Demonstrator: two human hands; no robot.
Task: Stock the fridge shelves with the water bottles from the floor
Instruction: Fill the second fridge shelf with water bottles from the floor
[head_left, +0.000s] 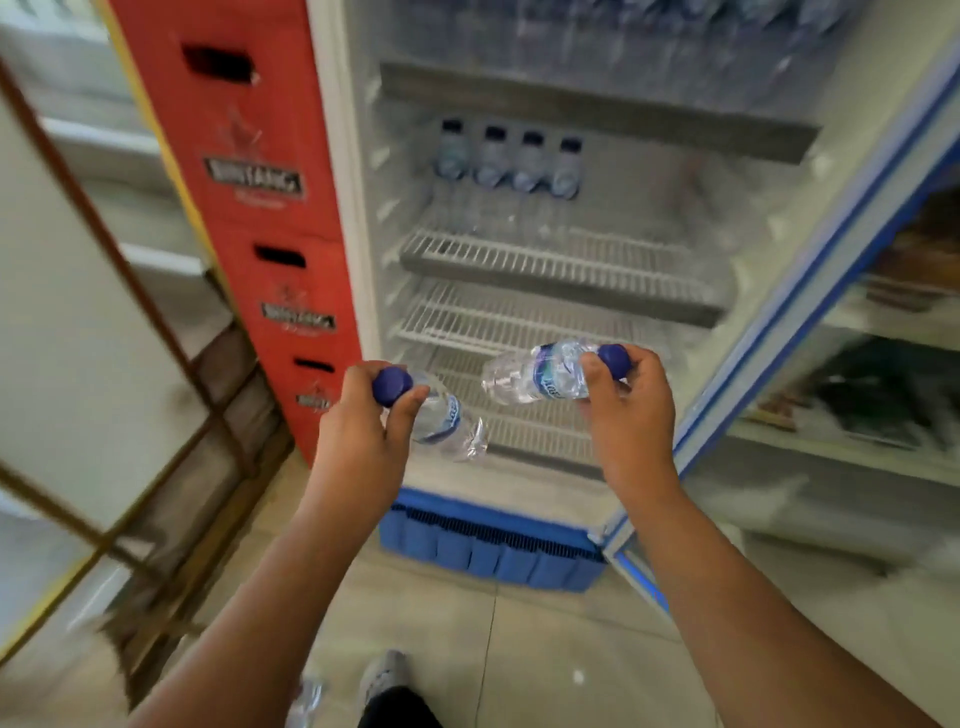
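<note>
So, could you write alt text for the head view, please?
The left hand and right hand each grip a water bottle by its blue cap before an open fridge. Four bottles stand on a wire shelf; red crates stand alongside.

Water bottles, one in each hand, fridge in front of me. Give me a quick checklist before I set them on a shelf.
1. Grip of left hand on left bottle, at the cap: ok.
2. Grip of right hand on right bottle, at the neck: ok.
3. The fridge door open: ok.
4. Room on the wire shelf right of the four standing bottles: ok.
5. Held bottles upright for placing: not ok, both are tipped sideways.
6. The blue caps tight: cannot tell.
</note>
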